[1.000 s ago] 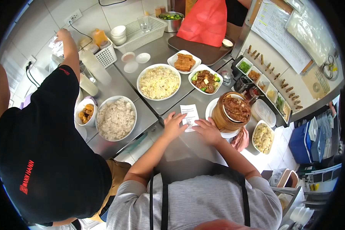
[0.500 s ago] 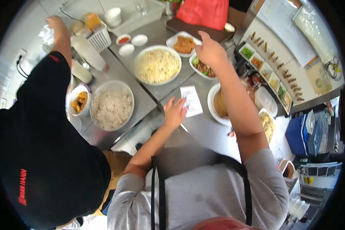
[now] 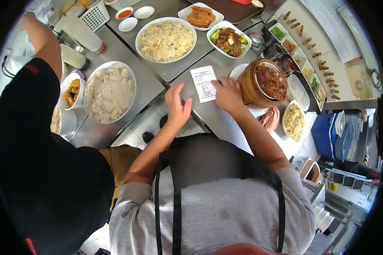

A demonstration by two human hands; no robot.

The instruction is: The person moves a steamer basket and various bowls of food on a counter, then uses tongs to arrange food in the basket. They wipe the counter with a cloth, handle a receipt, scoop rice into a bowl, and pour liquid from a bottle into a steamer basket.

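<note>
A printed paper receipt [image 3: 207, 91] lies on the steel counter in front of me. My right hand [image 3: 229, 95] rests at its right edge, fingers stretched out and index fingertip over the paper's border. Close beside that hand stands a bamboo steamer [image 3: 247, 88] on a white plate, filled with brown glazed meat [image 3: 270, 80]. My left hand [image 3: 177, 106] is raised near the counter's edge, left of the receipt, with fingers spread and nothing in it. Beyond the receipt sit fried rice [image 3: 166, 40] in a white bowl and meat with broccoli [image 3: 229, 41] in a square dish.
At left a person in a black shirt [image 3: 25, 123] reaches toward the back. Near them are a bowl of white rice [image 3: 110, 91] and squeeze bottles [image 3: 83, 32]. Fried pieces [image 3: 200, 17] sit at the back. A garnish rack [image 3: 300, 59] lines the right wall.
My right hand has come down from over the back dishes to the receipt's right edge. My left hand has drawn back left, off the receipt. The view has tilted, showing the steamer fully.
</note>
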